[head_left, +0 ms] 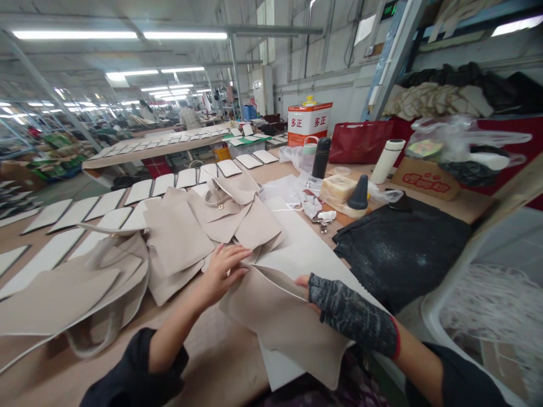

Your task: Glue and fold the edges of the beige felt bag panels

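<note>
A beige leather piece (292, 328), folded or doubled with a gap along its top edge, lies at the table's near edge. My left hand (224, 270) is bare and rests at the left end of that edge, fingers stretched out and thumb apart. In a grey fingerless glove, my right hand (322, 297) pinches the upper edge at the right; some fingers are hidden behind the leather. Under it, a white sheet (314, 249) shows. Just beyond my left hand are more beige leather pieces (180, 226), one bearing a handle (217, 198).
Beige bag parts with handles (110, 282) spread at left. Rows of white dark-edged panels (139, 191) line the table behind. To the right stand a black bottle (321, 158), a dark cone (359, 193), a white flask (388, 161), a red-white can (309, 123) and black sheets (399, 243).
</note>
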A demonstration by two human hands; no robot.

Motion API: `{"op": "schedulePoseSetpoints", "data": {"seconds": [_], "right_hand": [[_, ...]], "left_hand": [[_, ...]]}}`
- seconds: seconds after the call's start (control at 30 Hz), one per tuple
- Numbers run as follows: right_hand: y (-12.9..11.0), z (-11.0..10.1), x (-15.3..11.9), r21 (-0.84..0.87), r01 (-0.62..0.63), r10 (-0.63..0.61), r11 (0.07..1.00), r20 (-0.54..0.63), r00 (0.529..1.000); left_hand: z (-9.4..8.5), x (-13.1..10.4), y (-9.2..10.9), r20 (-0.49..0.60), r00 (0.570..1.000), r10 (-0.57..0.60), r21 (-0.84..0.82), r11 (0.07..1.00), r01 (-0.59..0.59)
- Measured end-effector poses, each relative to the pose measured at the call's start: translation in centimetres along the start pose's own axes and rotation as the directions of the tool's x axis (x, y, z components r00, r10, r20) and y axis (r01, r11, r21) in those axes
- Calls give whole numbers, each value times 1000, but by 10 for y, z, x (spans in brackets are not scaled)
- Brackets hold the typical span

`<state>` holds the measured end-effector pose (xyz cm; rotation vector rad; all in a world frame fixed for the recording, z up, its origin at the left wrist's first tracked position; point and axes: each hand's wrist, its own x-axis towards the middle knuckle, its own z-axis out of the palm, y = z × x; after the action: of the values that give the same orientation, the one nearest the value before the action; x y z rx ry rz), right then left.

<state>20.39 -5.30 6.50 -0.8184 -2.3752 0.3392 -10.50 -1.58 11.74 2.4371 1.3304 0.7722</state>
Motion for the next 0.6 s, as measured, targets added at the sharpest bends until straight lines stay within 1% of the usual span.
{"op": "schedulePoseSetpoints", "data": {"seconds": [0.03, 0.1, 0.13, 0.2, 0.3, 0.37, 0.43, 0.5, 0.6], "right_hand": [[3, -4, 1, 10, 42, -42, 999, 8, 999], [11, -7, 2, 11, 92, -92, 996, 3, 996], [15, -7, 2, 7, 89, -89, 996, -10, 996], [23, -7, 3, 17, 43, -43, 999, -12, 999], [30, -10, 6, 65, -75, 71, 995, 56, 996], [31, -13, 9, 90, -126, 115, 988, 112, 987], [30, -16, 12, 106, -132, 119, 986, 126, 985], [30, -17, 14, 112, -118, 106, 987, 108, 988], [29, -16, 15, 119, -108, 96, 987, 100, 990]], "left_hand": [[-3, 2, -5, 81, 997, -13, -66, 998, 18], [-4, 4, -10, 188, 981, -36, -190, 979, 73], [-3, 3, -10, 221, 974, -51, -234, 967, 104], [1, 1, -10, 267, 960, -89, -277, 947, 164], [4, -3, -11, 326, 935, -138, -278, 931, 234], [3, -5, -12, 364, 919, -150, -254, 934, 253], [2, -5, -11, 400, 905, -146, -222, 942, 251], [0, -4, -8, 434, 890, -142, -192, 950, 245], [-2, 2, 5, 479, 868, -134, -152, 961, 233]]}}
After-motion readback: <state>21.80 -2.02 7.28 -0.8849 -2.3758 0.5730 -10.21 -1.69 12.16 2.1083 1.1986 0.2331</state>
